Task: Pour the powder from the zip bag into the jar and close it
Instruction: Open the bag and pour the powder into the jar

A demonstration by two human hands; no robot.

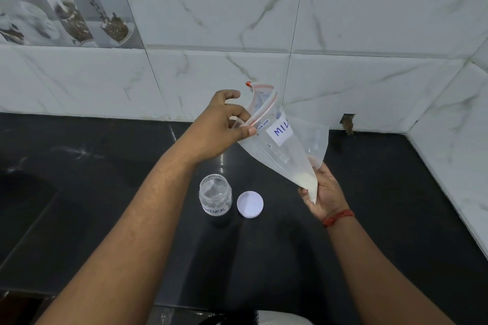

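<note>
Below, open jar [215,198] beside loose lid [250,204], black counter [105,192]

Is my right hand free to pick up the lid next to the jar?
Probably not yet. The right hand holds the bottom corner of the zip bag, so it is occupied. The white lid itself lies uncovered on the counter just below that hand, beside the jar.

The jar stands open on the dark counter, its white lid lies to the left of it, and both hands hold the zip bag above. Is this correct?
One detail is wrong. In the head view the white lid lies to the right of the jar, not the left. The rest holds: the jar stands open on the dark counter, and the left hand and right hand hold the zip bag above.
</note>
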